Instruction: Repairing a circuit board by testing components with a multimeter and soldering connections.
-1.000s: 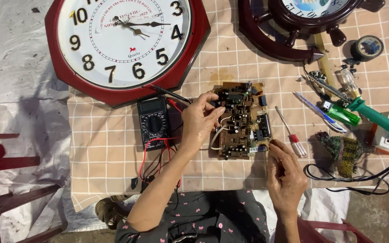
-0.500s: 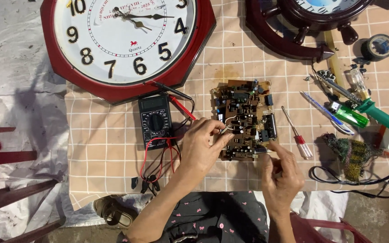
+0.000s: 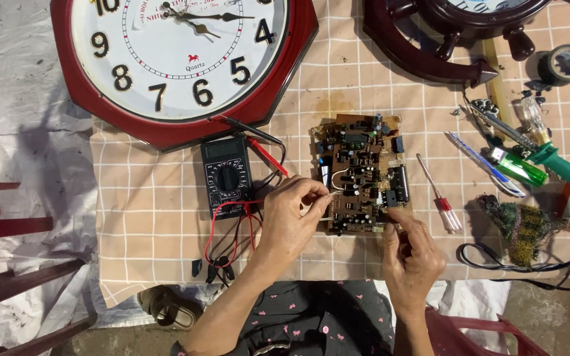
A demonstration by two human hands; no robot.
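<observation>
Near the middle of the checked cloth surface [image 3: 146,217] lies a brown circuit board [image 3: 363,173], component side up, with the person's two hands at its near edge. The left hand [image 3: 291,221] is pinched shut on a thin white wire [image 3: 335,194] that loops from the board's left side. The right hand [image 3: 411,254] has its fingers curled in at the board's near right corner, touching it; whether it grips anything I cannot tell. A black multimeter [image 3: 227,174] sits just left of the board, its red and black leads [image 3: 232,231] lying loose, so no measuring looks under way. The red-handled screwdriver [image 3: 438,196] rests untouched to the right. Judging by this, work on the board seems at an early, handling stage.
</observation>
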